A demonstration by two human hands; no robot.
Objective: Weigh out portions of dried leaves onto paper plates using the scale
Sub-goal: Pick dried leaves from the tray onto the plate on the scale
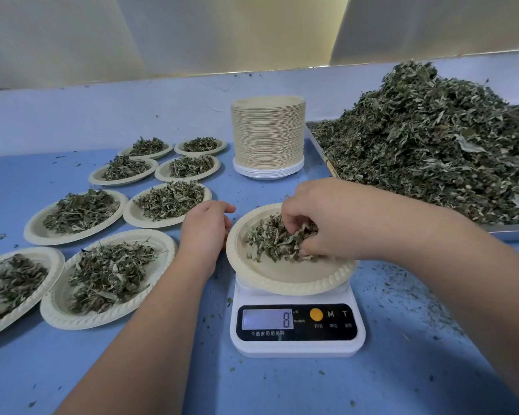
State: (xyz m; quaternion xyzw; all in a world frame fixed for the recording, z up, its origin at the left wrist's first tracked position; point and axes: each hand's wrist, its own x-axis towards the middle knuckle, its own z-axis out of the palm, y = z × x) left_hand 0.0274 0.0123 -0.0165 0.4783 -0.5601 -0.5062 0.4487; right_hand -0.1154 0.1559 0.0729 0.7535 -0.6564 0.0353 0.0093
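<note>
A white kitchen scale (297, 330) stands at the centre front, its display reading 8. On it rests a paper plate (285, 277), tilted slightly, with a small heap of dried leaves (270, 241). My right hand (327, 217) is over the plate, fingers curled around a bunch of those leaves. My left hand (206, 227) rests on the table just left of the plate's rim, fingers loosely curled with nothing in them. A big pile of dried leaves (432, 139) fills a metal tray (510, 230) at the right.
Several filled paper plates (111, 277) lie in rows on the blue table (132, 369) at the left. A tall stack of unused plates (268, 136) stands behind the scale. Leaf crumbs are scattered at the right front. A wall rises at the back.
</note>
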